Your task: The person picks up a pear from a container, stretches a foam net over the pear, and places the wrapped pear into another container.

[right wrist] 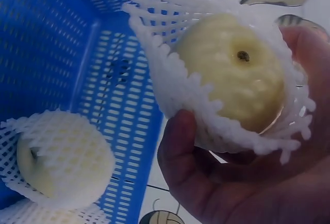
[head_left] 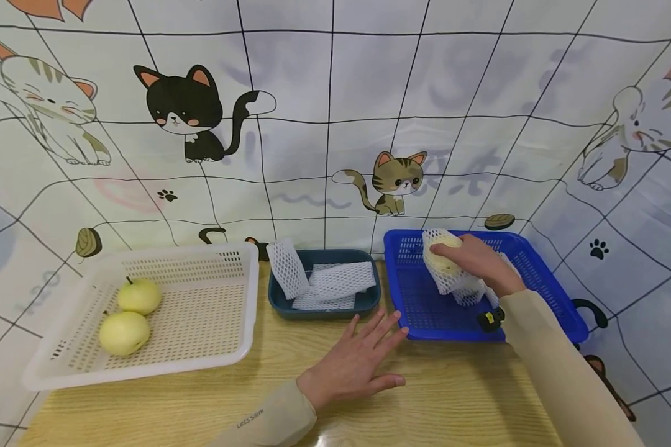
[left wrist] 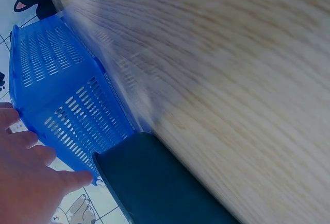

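Over the blue basket (head_left: 419,304), my right hand (head_left: 483,261) grips a pale yellow pear (right wrist: 242,85) wrapped in a white foam net (right wrist: 185,95). The pear's end with a dark spot shows through the net's mouth in the right wrist view. More pears in foam nets (right wrist: 67,157) lie in the basket below, partly hidden by my arm in the head view. My left hand (head_left: 355,360) is spread, palm down, over the table in front of the dark teal tray (head_left: 324,314), holding nothing. Its fingertips are near the blue basket's front left corner.
Loose white foam nets (head_left: 341,281) lie in the teal tray, one leaning over its left rim. To the left, a white basket (head_left: 201,316) holds two bare pears (head_left: 140,296). A cat-patterned cloth (head_left: 296,136) stands behind the wooden table (head_left: 201,403).
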Tool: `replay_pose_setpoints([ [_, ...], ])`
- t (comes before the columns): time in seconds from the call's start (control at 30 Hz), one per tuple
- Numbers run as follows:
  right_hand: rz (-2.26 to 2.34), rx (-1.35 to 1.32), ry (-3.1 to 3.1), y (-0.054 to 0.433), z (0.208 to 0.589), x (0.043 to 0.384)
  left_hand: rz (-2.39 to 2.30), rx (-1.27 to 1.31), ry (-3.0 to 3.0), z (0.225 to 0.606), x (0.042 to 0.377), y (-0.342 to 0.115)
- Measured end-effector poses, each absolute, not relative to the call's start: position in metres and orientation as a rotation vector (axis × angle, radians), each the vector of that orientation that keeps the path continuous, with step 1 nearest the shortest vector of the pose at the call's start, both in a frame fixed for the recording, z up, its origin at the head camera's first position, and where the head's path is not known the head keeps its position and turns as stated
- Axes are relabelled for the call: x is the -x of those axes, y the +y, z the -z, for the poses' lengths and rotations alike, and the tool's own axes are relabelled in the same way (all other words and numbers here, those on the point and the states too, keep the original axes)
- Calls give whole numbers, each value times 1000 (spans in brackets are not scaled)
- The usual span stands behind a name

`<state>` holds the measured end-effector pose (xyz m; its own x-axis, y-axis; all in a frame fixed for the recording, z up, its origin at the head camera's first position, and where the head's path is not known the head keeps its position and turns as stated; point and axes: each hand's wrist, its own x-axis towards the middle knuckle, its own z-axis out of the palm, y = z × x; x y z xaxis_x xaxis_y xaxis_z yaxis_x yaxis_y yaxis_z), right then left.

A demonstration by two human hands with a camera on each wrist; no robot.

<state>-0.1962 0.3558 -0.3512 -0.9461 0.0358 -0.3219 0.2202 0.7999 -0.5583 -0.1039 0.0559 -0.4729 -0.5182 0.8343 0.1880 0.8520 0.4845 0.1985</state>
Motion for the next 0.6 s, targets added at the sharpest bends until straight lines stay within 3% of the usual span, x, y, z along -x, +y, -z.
replay_pose_setpoints([
  [0.3,661,-188,2707,342,371,225,428,1494,-2684,473,104,55],
  [0.6,510,-343,2665,333,392,235,431,1489,-2687,474,103,57],
])
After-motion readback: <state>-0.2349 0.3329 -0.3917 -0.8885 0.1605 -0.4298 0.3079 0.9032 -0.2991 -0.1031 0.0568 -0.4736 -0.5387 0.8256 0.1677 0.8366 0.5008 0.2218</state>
